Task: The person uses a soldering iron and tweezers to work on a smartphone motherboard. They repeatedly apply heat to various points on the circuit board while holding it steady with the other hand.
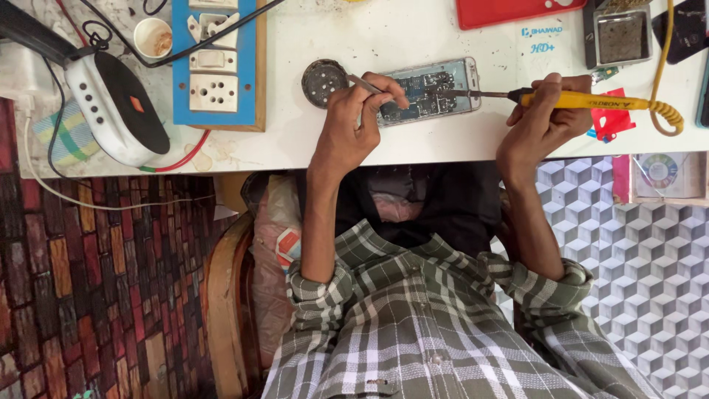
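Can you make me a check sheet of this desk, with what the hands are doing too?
Surface: white table, stained near the socket board.
Job's things: opened phone lying flat; yellow soldering iron, tip over the phone; tweezers.
Clutter: round tin, small cup, red case, sponge tray, white speaker.
Hands: left hand holds the tweezers; right hand grips the iron.
Cables: yellow coiled cord; black and red wires by the blue socket board.
Surroundings: brick-pattern floor, cube-pattern floor.
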